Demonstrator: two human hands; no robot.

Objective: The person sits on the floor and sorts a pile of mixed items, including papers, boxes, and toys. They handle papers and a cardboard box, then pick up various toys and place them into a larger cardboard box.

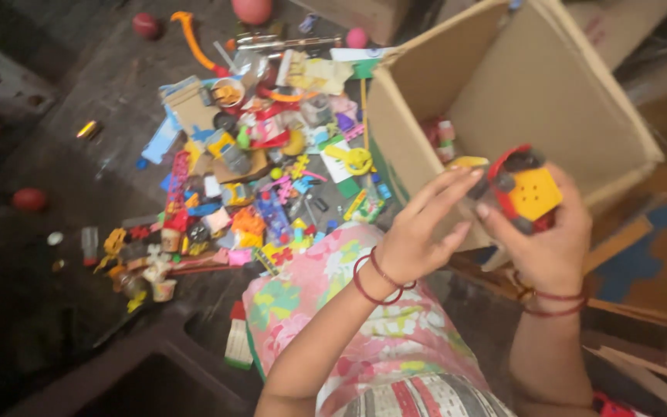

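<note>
From the head camera, the toy [525, 191] was a small, chunky plastic piece with a red curved body, a flat yellow face dotted with small holes, and dark grey round knobs at its edges; it sat up in front of the cardboard box [503, 93], just above its near rim. The right hand [550, 232] was wrapped around the toy from behind and below, gripping it, while the left hand [418, 232] had its fingers [449, 189] spread loosely, the tips touching the toy's left side. Both wrists wore thin red bangles. The box was plain brown cardboard, tipped open towards the camera, smooth-walled, with a few small coloured pieces [445, 139] lying in its far corner. To the left, a heap of bright plastic toys [256, 177] was scattered across the dark floor [79, 177], mixed with scraps of card. A red ball [29, 199] lay well apart from the heap. A floral cloth [326, 301] covered the person's lap.
</note>
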